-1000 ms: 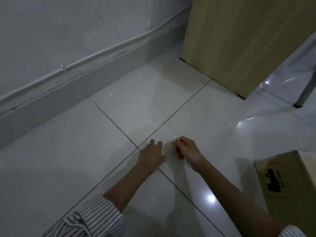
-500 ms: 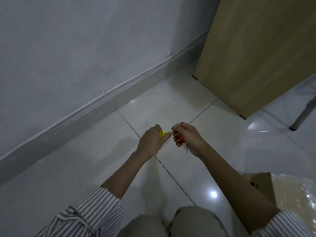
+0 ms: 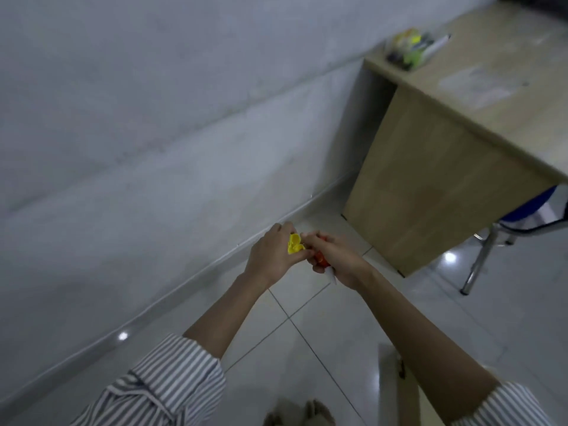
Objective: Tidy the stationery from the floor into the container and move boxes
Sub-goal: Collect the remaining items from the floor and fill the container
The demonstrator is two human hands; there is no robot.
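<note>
The left hand (image 3: 273, 256) covered most of a small yellow item (image 3: 295, 243); its kind was unclear. The right hand (image 3: 336, 261) hid all but a red part (image 3: 321, 260) and white tip (image 3: 331, 276) of another. Beyond them, the container (image 3: 412, 49) on the desk (image 3: 430, 167) was blurred.

The floor (image 3: 507, 333) is glossy pale tile, smooth enough to mirror bright light spots, with thin dark grout lines. The wall (image 3: 138, 103) looks matt grey, faintly mottled. The bench (image 3: 430, 179) has a pale wood-grain finish, matt and smooth. A chair leg (image 3: 478, 262) is shiny metal. The sleeves (image 3: 163, 385) are striped woven cloth. The yellow piece (image 3: 295, 243) looks like shiny plastic, and the red item (image 3: 319, 259) is also glossy.
</note>
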